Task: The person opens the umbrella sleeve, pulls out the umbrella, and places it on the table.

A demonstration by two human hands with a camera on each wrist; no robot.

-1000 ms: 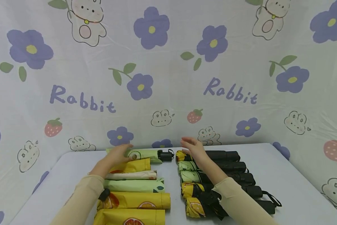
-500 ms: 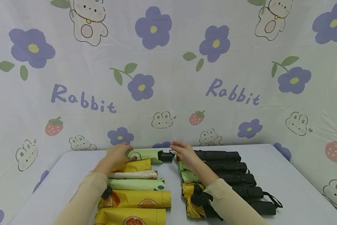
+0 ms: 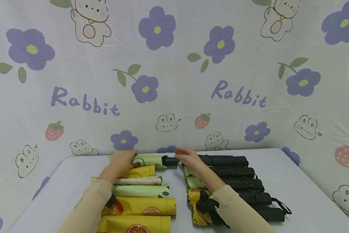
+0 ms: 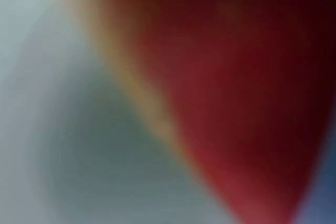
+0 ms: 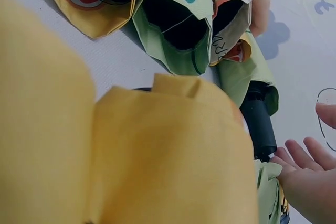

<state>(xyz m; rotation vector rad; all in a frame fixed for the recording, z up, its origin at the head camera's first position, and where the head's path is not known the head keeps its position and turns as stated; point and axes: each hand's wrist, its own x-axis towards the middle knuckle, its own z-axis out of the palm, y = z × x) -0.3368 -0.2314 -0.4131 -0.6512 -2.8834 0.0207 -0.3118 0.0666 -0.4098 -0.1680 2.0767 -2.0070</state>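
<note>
At the far side of the table, my left hand [image 3: 122, 163] grips a green sleeve with an avocado print [image 3: 151, 160]. A black umbrella handle [image 3: 171, 161] sticks out of its right end. My right hand [image 3: 193, 163] is right at the tip of that handle. In the right wrist view the right hand's fingers [image 5: 299, 156] are spread and fairly straight beside the handle [image 5: 260, 124]. The left wrist view shows only a blurred red and grey close-up.
Nearer in the left row lie a yellow sleeve [image 3: 145, 171], a cream one [image 3: 139, 180], a green one [image 3: 136, 191] and two orange-print ones [image 3: 145, 207]. Several folded umbrellas with black ends [image 3: 247, 185] line the right side. A printed curtain [image 3: 174, 64] hangs behind the white table [image 3: 302, 194].
My right hand has moved left from above the right row to the end of the black handle. The left hand stays on the green sleeve.
</note>
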